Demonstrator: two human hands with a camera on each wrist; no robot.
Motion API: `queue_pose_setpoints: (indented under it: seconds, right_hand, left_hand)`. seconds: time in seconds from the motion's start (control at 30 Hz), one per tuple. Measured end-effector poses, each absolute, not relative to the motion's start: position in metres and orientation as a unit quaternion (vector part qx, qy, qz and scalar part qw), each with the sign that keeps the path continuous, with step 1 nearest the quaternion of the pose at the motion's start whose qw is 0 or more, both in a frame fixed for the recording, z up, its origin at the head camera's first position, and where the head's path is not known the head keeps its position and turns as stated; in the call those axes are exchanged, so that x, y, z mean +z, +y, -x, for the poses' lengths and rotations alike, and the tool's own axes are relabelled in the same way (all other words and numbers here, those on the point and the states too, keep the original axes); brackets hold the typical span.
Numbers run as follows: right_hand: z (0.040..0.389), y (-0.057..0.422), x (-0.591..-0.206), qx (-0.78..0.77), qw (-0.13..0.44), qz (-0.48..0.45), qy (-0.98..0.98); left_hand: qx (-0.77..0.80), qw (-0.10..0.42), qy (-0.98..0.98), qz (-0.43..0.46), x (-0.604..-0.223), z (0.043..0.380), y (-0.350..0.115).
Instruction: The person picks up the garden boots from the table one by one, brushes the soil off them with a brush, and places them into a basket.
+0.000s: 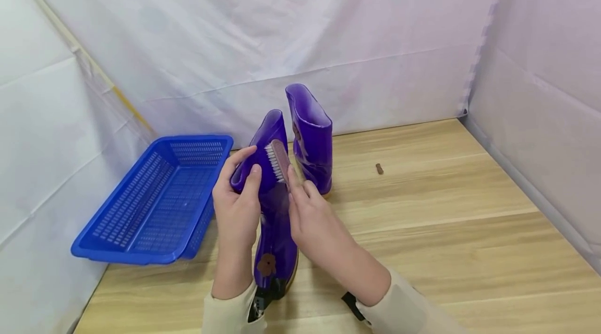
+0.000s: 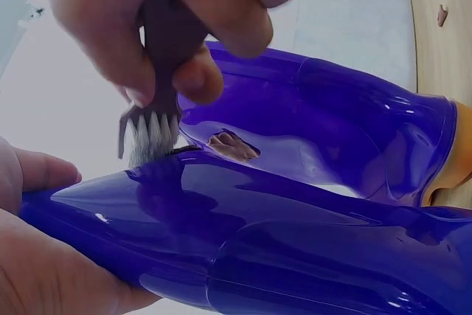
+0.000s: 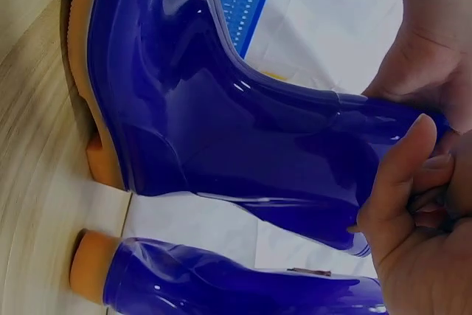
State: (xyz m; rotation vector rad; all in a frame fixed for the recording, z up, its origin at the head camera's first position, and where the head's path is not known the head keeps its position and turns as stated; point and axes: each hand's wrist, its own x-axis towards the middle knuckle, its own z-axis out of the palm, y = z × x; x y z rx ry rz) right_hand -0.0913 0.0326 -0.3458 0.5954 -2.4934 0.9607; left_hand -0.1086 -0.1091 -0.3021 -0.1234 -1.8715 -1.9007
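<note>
Boot [image 1: 269, 209] | left hand [image 1: 237, 209] fingers grip its shaft | right hand [image 1: 312, 219] fingers pinch brush [image 1: 279, 160] | bristles touching boot

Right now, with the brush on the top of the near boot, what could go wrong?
1. The near boot is steadied only at its soft top by the left hand; brush pressure could fold the shaft or tip it.
2. The second boot stands close behind; a long stroke of the brush in the right hand might knock it over.
3. The glossy surface may let the left-hand grip slip.
</note>
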Motion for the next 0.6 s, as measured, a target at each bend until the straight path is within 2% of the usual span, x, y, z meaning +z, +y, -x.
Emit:
queue_pose_setpoints:
  seconds: [0.17, 0.23, 0.43, 0.6]
  right_hand:
    - [0.087, 0.043, -0.344, 0.361, 0.145, -0.182, -0.903]
    - [0.087, 0.046, -0.343, 0.367, 0.140, -0.172, -0.904]
    - [0.090, 0.047, -0.333, 0.374, 0.210, -0.206, -0.880]
    - [0.094, 0.039, -0.322, 0.361, 0.246, -0.229, -0.870]
  left_hand:
    - [-0.697, 0.243, -0.673, 0.038, -0.301, 0.111, -0.110]
    - [-0.697, 0.246, -0.672, 0.032, -0.301, 0.111, -0.111]
    - [-0.688, 0.242, -0.683, 0.034, -0.302, 0.111, -0.110]
    - [-0.677, 0.251, -0.691, 0.029, -0.304, 0.109, -0.108]
